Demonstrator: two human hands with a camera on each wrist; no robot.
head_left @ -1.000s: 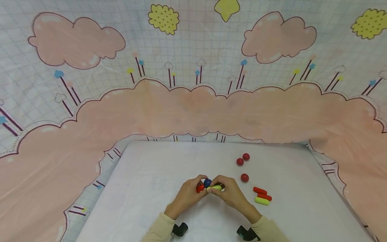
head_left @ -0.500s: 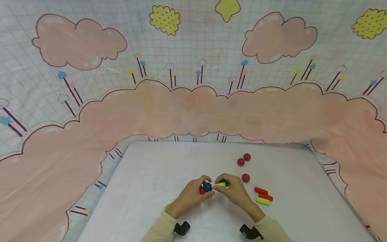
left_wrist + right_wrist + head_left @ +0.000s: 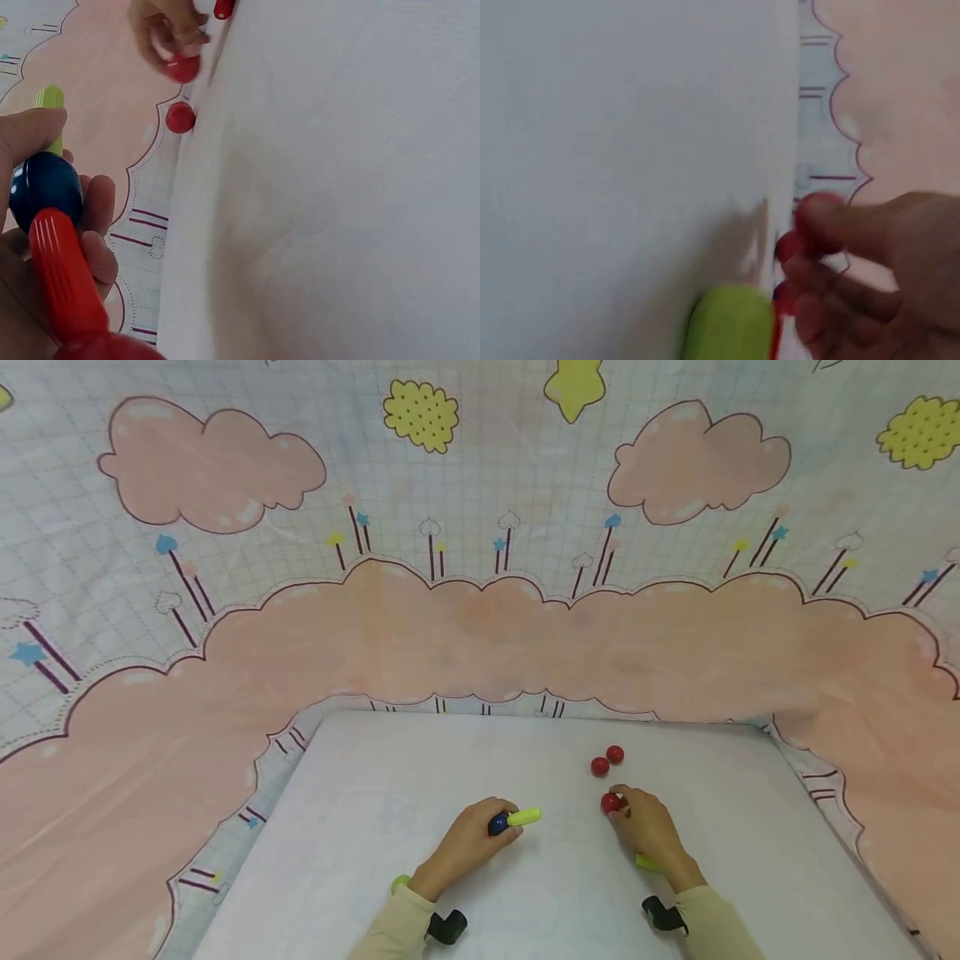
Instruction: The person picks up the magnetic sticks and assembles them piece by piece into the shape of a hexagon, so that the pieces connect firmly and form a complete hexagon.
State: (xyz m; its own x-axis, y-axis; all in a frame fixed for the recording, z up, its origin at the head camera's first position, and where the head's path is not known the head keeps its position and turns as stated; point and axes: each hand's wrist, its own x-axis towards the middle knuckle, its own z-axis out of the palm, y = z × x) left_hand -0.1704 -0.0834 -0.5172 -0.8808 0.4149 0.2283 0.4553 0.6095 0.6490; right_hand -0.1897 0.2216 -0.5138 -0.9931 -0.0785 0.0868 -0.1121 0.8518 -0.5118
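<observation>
My left hand (image 3: 467, 843) holds a joined toy piece near the table's middle. In the left wrist view a blue ball (image 3: 46, 189) has a yellow-green rod (image 3: 51, 97) on one side and a red grooved rod (image 3: 66, 274) on the other. A red ball (image 3: 109, 349) sits at that red rod's far end. The yellow-green rod (image 3: 524, 817) points right in the head view. To the right, my right hand (image 3: 654, 833) pinches a loose red ball (image 3: 611, 802) between thumb and fingers, close over the white table.
Two red balls (image 3: 600, 767) lie beyond my right hand. Another yellow-green rod (image 3: 647, 862) on the table (image 3: 375, 777) shows partly under my right wrist. Dark wrist cameras (image 3: 447, 927) hang beside both sleeves. A patterned cloth (image 3: 480, 635) rises behind the table.
My right hand has let go of the yellow-green rod and moved right to the nearest red ball. That rod now stands out from the blue ball in my left hand.
</observation>
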